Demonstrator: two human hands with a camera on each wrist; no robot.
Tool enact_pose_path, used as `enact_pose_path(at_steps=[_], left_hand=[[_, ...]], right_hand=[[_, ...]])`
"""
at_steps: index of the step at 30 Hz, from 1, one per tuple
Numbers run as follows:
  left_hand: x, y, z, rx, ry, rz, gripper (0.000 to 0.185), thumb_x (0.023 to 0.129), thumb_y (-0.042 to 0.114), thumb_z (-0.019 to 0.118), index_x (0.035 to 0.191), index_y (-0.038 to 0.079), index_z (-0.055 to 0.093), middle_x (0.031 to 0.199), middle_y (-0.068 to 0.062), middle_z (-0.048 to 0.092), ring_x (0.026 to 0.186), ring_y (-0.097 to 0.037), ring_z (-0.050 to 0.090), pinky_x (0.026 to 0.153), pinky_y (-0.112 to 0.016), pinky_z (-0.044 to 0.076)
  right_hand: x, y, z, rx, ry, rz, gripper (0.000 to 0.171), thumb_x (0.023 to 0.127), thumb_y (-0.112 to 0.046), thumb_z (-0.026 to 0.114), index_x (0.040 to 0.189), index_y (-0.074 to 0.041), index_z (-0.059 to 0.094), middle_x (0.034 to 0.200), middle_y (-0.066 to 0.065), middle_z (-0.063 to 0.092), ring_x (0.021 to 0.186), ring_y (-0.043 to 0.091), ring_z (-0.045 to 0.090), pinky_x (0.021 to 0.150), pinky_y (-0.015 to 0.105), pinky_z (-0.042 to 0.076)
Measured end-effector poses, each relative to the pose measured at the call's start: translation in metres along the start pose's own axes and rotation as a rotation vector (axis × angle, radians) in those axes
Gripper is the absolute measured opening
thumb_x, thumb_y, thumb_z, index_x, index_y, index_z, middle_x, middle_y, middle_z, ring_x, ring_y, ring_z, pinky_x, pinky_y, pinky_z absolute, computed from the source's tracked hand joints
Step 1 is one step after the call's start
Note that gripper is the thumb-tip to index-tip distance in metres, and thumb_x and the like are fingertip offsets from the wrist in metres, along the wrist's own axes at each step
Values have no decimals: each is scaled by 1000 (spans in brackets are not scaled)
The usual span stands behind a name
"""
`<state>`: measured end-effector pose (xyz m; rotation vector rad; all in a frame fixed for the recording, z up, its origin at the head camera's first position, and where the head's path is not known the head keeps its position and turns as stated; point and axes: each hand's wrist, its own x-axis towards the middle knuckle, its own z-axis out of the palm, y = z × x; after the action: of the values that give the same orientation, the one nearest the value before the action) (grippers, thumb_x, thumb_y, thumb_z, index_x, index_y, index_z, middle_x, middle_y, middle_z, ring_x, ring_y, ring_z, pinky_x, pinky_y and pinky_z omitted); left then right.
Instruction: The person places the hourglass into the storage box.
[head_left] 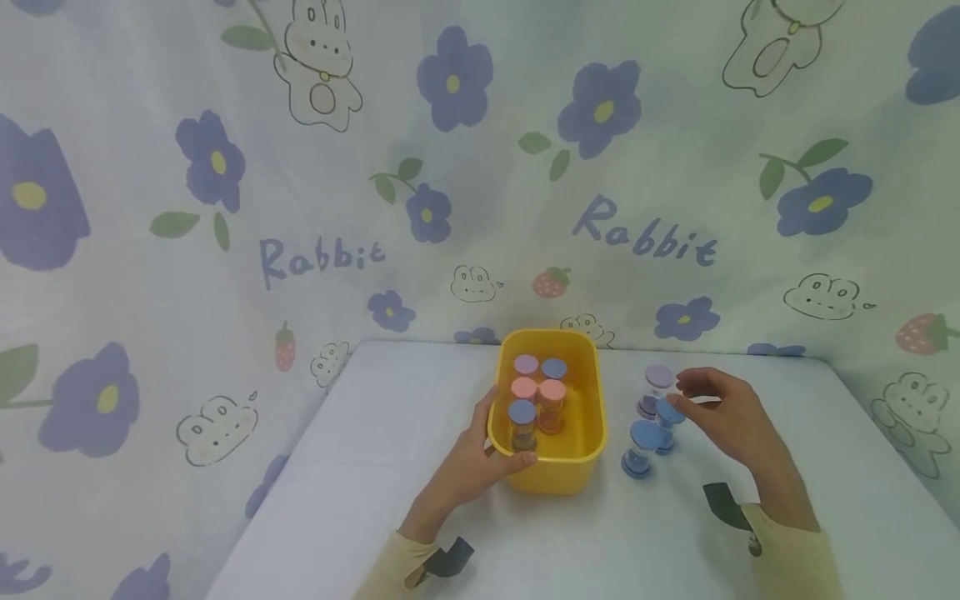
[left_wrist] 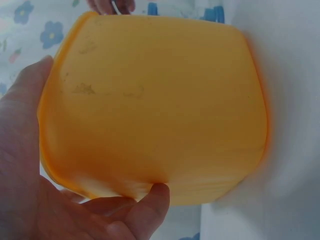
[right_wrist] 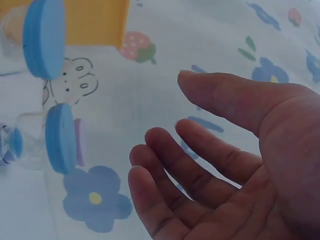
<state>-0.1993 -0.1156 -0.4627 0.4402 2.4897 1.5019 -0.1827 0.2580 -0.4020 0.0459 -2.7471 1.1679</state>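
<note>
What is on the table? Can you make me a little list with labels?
Table: white table in front of a cloth with rabbits and flowers
Tub: yellow tub
In the tub: five sand timers standing upright, with pink, purple and blue tops
Beside the tub: three more sand timers, two blue, one purple
Left hand: holds the tub's near left corner
Right hand: open, just by the timers outside, holding nothing

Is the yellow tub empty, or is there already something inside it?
Not empty. The yellow tub holds five small capped jars standing upright at its left side, while the left hand holds its near corner.
</note>
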Motion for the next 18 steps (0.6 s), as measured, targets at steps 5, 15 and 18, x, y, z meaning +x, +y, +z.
enact_pose_path(at_steps=[5, 15, 18], left_hand=[[0, -1, 1, -6, 5, 7, 113, 83, 60, 79, 166, 32, 8, 173, 3, 25, 156, -28, 36, 122, -59, 39], [1, -3, 2, -9, 6, 14, 112, 84, 58, 80, 166, 33, 8, 173, 5, 24, 156, -27, 35, 122, -57, 40], [1, -3, 3, -11, 4, 23, 111, 84, 57, 80, 166, 33, 8, 173, 4, 23, 156, -27, 35, 122, -57, 40]], right_hand=[[3, 8, 2, -4, -29, 21, 53, 99, -32, 70, 139, 0, 56, 134, 25, 64, 124, 40, 61, 101, 52, 57], [10, 39, 5, 58, -109, 61, 64, 97, -38, 73, 144, -1, 51, 143, 26, 58, 131, 45, 57, 104, 61, 54], [10, 44, 5, 66, -147, 68, 69, 95, -37, 75, 146, 1, 49, 144, 27, 56, 132, 47, 56, 104, 63, 53]])
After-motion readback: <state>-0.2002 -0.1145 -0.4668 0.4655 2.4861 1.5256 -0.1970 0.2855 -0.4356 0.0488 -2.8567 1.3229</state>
